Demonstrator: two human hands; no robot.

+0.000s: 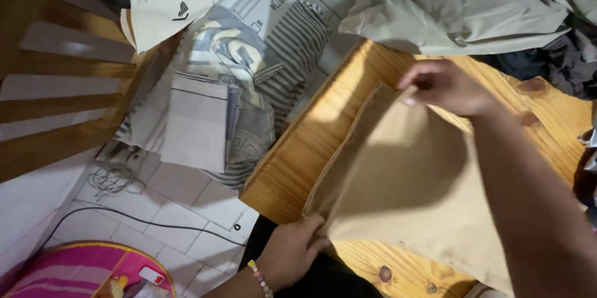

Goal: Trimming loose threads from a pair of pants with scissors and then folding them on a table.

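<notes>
Both hands (292, 251) pinch tan cloth (404, 186) on table (292, 167).

My left hand (291, 249) sits at six o'clock, fingers curled in a pinch; my right hand (443, 87), forearm stretched toward one o'clock, pinches too.

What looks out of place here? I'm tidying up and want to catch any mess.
Patterned grey bedding lies crumpled on the tiled floor beside the wooden table, a black cable trailing nearby. The tan cloth, held by left hand and right hand, looks fine.
</notes>
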